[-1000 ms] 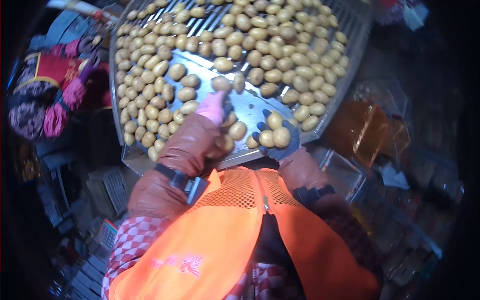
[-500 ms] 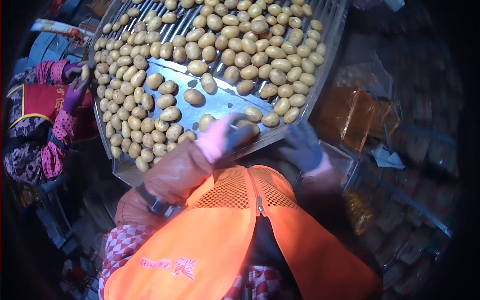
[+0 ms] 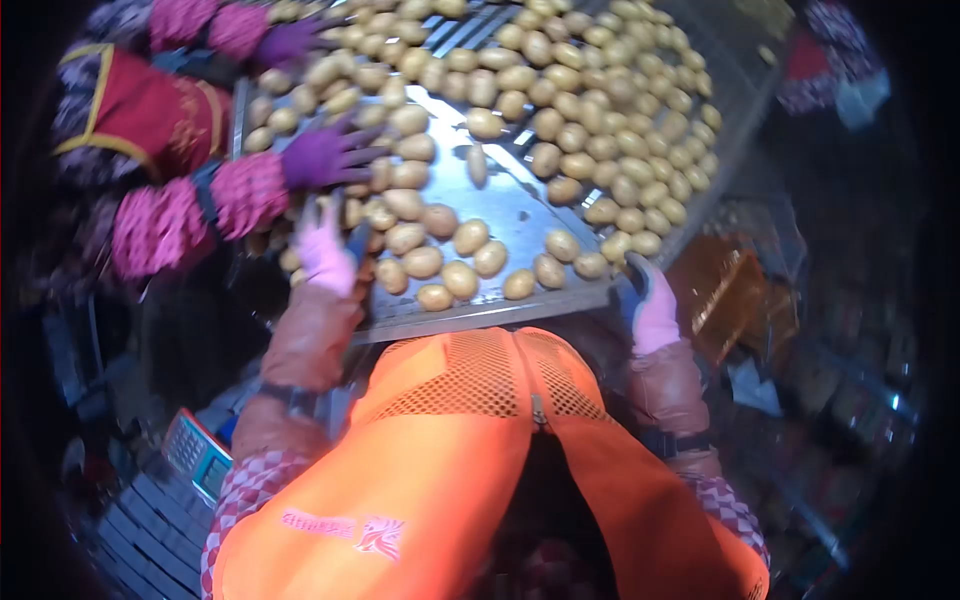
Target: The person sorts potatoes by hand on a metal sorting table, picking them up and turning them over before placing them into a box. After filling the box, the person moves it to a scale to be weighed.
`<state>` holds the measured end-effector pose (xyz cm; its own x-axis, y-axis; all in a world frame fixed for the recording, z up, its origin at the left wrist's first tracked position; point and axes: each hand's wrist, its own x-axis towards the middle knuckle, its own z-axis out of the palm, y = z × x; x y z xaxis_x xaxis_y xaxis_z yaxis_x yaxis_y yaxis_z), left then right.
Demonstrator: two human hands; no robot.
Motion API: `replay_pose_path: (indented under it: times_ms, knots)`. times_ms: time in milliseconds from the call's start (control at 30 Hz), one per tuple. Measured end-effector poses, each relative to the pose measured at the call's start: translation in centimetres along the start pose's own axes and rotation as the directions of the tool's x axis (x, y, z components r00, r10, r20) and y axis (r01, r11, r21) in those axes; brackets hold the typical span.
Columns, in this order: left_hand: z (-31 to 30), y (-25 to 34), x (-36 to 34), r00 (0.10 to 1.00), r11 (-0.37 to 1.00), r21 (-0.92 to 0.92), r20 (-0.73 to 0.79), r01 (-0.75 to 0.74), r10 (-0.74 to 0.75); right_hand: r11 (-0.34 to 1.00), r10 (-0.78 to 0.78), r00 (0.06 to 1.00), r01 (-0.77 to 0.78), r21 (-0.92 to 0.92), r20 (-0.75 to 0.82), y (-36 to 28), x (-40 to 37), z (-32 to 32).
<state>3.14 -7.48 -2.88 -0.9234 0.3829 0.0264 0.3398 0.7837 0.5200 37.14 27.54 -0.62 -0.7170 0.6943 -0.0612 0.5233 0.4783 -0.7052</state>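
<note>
My orange vest (image 3: 400, 490) fills the space nearest me, and my forearms reach forward on either side of it in brown sleeve covers (image 3: 315, 340). My right hand (image 3: 655, 308), gloved in pink and dark blue, stands upright at the tray's near right corner; its fingers partly hide one another, so I can't tell how far they close. My left hand (image 3: 326, 252) stretches forward over the tray's left side, its fingers extended and parted from the thumb, close beside the potatoes (image 3: 460, 280).

The metal tray (image 3: 470, 320) has its near rim just beyond my vest. A few potatoes lie loosely on its smooth plate; more crowd both sides, and farther off they cover dark bars (image 3: 470, 35).

At the left, a co-worker in a red apron (image 3: 165, 115) spreads a purple glove (image 3: 330, 155) over the potatoes just past my left hand. An orange-brown box (image 3: 715, 300) sits right of the tray; another person (image 3: 835, 60) shows at the upper right.
</note>
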Motion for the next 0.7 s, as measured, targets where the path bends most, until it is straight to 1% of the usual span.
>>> replay_pose_path:
  times_ms: [33, 67, 100, 133, 167, 200, 233, 267, 300, 333, 367, 400, 433, 467, 500, 533, 567, 600, 633, 667, 700]
  knots:
    - [2.6, -2.1, -0.6, 0.995, 0.986, 0.139, 0.004, -0.096, 0.096, 0.944, -0.02, 0.995, 0.051, -0.326, 0.098, -3.4, 1.7, 1.1]
    - [1.7, 0.5, -1.3, 0.984, 0.97, 0.226, 0.175, -0.084, 0.044, 0.916, 0.066, 0.983, 0.008, -0.401, 0.171, -6.8, 2.4, 2.5]
    - [2.2, 0.8, -3.4, 0.978, 0.902, 0.397, 0.184, -0.169, 0.103, 0.874, 0.152, 0.963, -0.025, -0.486, 0.224, -9.0, 3.1, 3.7]
    - [0.7, 1.5, -4.7, 0.947, 0.935, 0.293, 0.305, -0.198, 0.104, 0.877, 0.118, 0.963, 0.015, -0.48, 0.244, -9.2, 3.8, 5.2]
    - [-0.3, 0.6, -6.2, 0.915, 0.954, 0.115, 0.333, -0.278, 0.227, 0.917, 0.07, 0.942, 0.069, -0.393, 0.328, -8.8, 4.3, 7.0]
    - [-1.3, -0.2, -7.2, 0.907, 0.955, 0.108, 0.357, -0.277, 0.223, 0.947, 0.021, 0.914, 0.112, -0.301, 0.405, -8.4, 4.7, 8.4]
    - [-2.5, -0.3, -7.8, 0.896, 0.954, 0.099, 0.382, -0.282, 0.225, 0.968, 0.064, 0.901, 0.048, -0.245, 0.43, -9.4, 5.3, 9.8]
    - [-1.9, -0.9, -8.5, 0.905, 0.958, 0.103, 0.366, -0.269, 0.215, 0.969, 0.004, 0.893, 0.108, -0.222, 0.451, -10.3, 6.1, 11.3]
    - [-0.3, -1.7, -9.4, 0.97, 0.975, 0.178, 0.227, -0.13, 0.088, 0.966, -0.055, 0.88, 0.167, -0.199, 0.471, -11.1, 6.9, 12.7]
    - [0.5, -1.9, -9.9, 0.995, 0.972, 0.234, 0.088, 0.022, -0.044, 0.951, -0.041, 0.878, 0.18, -0.25, 0.477, -12.8, 7.7, 13.7]
    - [0.2, -0.3, -9.3, 0.996, 0.971, 0.238, 0.076, 0.037, -0.056, 0.95, -0.055, 0.873, 0.196, -0.244, 0.485, -13.4, 8.6, 14.5]
    - [0.3, 1.5, -8.3, 0.977, 0.979, 0.189, 0.211, -0.074, 0.033, 0.968, -0.185, 0.849, 0.244, -0.056, 0.494, -14.1, 9.6, 15.4]
    - [0.1, 2.5, -7.5, 0.932, 0.977, 0.124, 0.34, -0.173, 0.122, 0.951, -0.309, 0.818, 0.28, 0.132, 0.485, -14.6, 10.5, 16.1]
    - [0.1, 1.9, -7.3, 0.937, 0.98, 0.123, 0.331, -0.156, 0.108, 0.947, -0.318, 0.808, 0.292, 0.133, 0.496, -14.9, 11.6, 16.6]
    - [0.5, 1.3, -7.1, 0.884, 0.915, 0.093, 0.312, -0.393, 0.348, 0.97, -0.232, 0.826, 0.156, 0.188, 0.514, -14.9, 13.0, 16.8]
    - [0.7, 1.0, -7.2, 0.772, 0.792, 0.068, 0.287, -0.607, 0.567, 0.972, -0.141, 0.831, 0.013, 0.234, 0.538, -14.7, 14.6, 16.6]
    - [0.2, 0.7, -7.3, 0.777, 0.796, 0.07, 0.281, -0.602, 0.563, 0.952, -0.05, 0.827, -0.13, 0.278, 0.56, -14.3, 16.3, 16.2]
    - [-0.7, 0.0, -7.5, 0.855, 0.88, 0.096, 0.306, -0.466, 0.419, 0.915, -0.026, 0.874, -0.176, 0.365, 0.485, -14.3, 18.6, 14.5]
    - [-1.6, -1.0, -8.3, 0.908, 0.942, 0.123, 0.331, -0.311, 0.256, 0.868, 0.01, 0.909, -0.216, 0.448, 0.418, -14.2, 20.3, 12.6]
    - [-1.3, -2.8, -9.2, 0.931, 0.915, 0.27, 0.295, -0.299, 0.216, 0.869, 0.002, 0.906, -0.211, 0.448, 0.424, -13.3, 20.9, 12.6]
    - [-1.3, -4.5, -10.1, 0.932, 0.914, 0.275, 0.291, -0.298, 0.216, 0.964, 0.003, 0.959, -0.078, 0.254, 0.283, -12.0, 21.4, 13.2]
